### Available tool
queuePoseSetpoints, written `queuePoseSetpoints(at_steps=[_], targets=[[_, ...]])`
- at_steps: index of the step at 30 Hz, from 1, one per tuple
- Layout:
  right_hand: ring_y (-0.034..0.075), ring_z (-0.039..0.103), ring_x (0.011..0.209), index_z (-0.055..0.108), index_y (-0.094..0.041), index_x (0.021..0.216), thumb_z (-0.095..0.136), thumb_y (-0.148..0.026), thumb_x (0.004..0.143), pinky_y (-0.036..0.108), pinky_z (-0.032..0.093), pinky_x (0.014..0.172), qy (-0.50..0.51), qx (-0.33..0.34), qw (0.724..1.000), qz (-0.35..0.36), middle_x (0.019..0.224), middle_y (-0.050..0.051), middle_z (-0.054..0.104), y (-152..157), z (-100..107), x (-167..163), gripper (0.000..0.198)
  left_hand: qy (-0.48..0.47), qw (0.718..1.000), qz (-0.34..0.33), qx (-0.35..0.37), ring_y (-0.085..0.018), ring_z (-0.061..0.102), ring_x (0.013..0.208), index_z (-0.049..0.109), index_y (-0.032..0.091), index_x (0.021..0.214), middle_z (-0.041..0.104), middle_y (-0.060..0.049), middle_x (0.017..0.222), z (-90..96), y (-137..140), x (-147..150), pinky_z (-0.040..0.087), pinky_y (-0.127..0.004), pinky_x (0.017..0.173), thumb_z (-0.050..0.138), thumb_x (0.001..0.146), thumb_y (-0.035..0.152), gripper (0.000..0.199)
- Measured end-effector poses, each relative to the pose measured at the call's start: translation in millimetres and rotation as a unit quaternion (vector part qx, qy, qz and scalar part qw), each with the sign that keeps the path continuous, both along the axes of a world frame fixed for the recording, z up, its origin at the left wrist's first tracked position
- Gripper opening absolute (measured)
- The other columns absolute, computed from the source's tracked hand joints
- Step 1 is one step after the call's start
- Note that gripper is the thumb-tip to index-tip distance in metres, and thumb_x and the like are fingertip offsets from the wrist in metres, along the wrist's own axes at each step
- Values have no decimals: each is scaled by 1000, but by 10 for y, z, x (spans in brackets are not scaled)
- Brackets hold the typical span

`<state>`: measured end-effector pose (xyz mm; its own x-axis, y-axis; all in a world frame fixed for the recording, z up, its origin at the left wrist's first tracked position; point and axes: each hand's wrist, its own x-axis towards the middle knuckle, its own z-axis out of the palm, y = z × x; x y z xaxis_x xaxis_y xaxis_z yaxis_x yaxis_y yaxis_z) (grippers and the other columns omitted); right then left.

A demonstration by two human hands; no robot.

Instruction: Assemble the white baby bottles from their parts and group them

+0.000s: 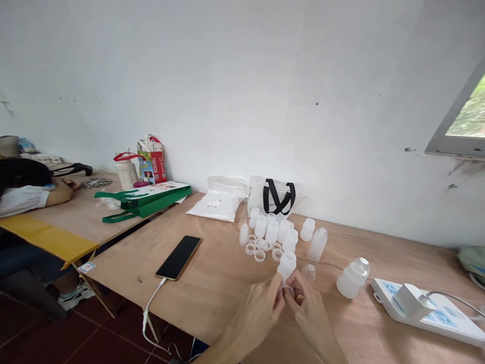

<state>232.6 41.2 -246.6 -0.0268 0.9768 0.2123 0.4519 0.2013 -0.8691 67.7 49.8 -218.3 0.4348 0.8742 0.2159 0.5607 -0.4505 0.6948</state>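
We see our bare hands at lower centre of frame: left hand [262,307], right hand [308,306], both with slim fingers [274,288], narrow uncovered wrists [242,323]. Left forearm [223,346], right forearm [329,349] bare down to bottom edge; fingernails too small for us to judge.

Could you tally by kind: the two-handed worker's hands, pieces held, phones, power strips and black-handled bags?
Hands: 2 (left hand, right hand)
Held piece, seemingly a ring: 1
Phone: 1
Power strip: 1
Black-handled bag: 1
Total: 6
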Motion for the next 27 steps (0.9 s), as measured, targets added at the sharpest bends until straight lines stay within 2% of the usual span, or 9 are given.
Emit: queuePoseSetpoints(at_steps=[3, 6, 10, 12, 16, 19, 22, 24, 27], targets=[[14, 46, 58, 51, -21, 84, 50, -55, 95, 27, 33, 59, -34, -11, 999, -16, 68, -2, 53, -11, 18, -22, 36, -8, 1000, -5, -5, -13, 57, 70, 49, 20, 89, 64, 2, 81, 3, 26, -21, 23, -25, 61, 46, 98, 19, 9], [14, 48, 61, 54, -21, 90, 47, -61, 98, 27, 34, 60, -39, -35, 999, 13, 75, 0, 59, -56, 131, -20, 42, -40, 999, -8, -22, -13, 57, 70, 54, 21, 92, 65, 3, 82, 48, 63, -72, 27, -24, 63, 47, 100, 25, 12], [15, 57, 76, 56, -24, 117, 51, -67, 98, 26, 42, 63, 0, -49, 997, 66, 102, 4, 63, -125, 291, 55, 47, -98, 995, 7, -31, -12, 57, 70, 59, 21, 101, 67, 2, 83, 104, 117, -147, 33, -24, 66, 42, 104, 37, 24], [16, 58, 82, 53, -25, 129, 51, -68, 98, 25, 44, 60, 26, -55, 995, 73, 108, 6, 61, -132, 316, 103, 54, -134, 990, 11, -29, -12, 56, 70, 61, 21, 105, 66, 2, 85, 124, 132, -172, 35, -23, 67, 40, 105, 44, 31], [16, 57, 76, 48, -22, 140, 52, -71, 97, 23, 46, 52, 99, -77, 989, 73, 91, 4, 57, -100, 278, 154, 65, -181, 983, 4, -38, -10, 51, 67, 61, 18, 103, 62, 1, 82, 162, 121, -183, 35, -22, 63, 43, 104, 52, 38], [14, 54, 62, 49, -18, 142, 49, -71, 99, 24, 48, 50, 126, -91, 984, 89, 78, 2, 56, -80, 254, 148, 68, -200, 977, -13, -68, -10, 48, 65, 60, 17, 101, 58, 1, 77, 188, 100, -176, 34, -21, 59, 45, 102, 55, 42], [13, 53, 56, 54, -16, 138, 47, -71, 100, 24, 49, 49, 150, -102, 977, 111, 74, 2, 57, -67, 260, 127, 67, -219, 968, -44, -119, -8, 45, 58, 58, 17, 103, 52, 3, 71, 195, 91, -173, 34, -19, 55, 49, 100, 58, 42], [14, 54, 57, 57, -15, 134, 51, -71, 97, 24, 49, 48, 178, -114, 970, 123, 74, 2, 57, -53, 274, 113, 67, -232, 959, -53, -151, -6, 43, 53, 56, 18, 106, 51, 4, 72, 195, 85, -172, 34, -18, 50, 50, 99, 60, 44], [16, 58, 66, 64, -16, 124, 61, -70, 92, 23, 49, 45, 227, -115, 957, 137, 80, 5, 57, -26, 293, 100, 62, -266, 940, -75, -198, -6, 45, 51, 54, 18, 110, 57, 2, 79, 204, 75, -171, 35, -17, 45, 52, 98, 63, 47]])
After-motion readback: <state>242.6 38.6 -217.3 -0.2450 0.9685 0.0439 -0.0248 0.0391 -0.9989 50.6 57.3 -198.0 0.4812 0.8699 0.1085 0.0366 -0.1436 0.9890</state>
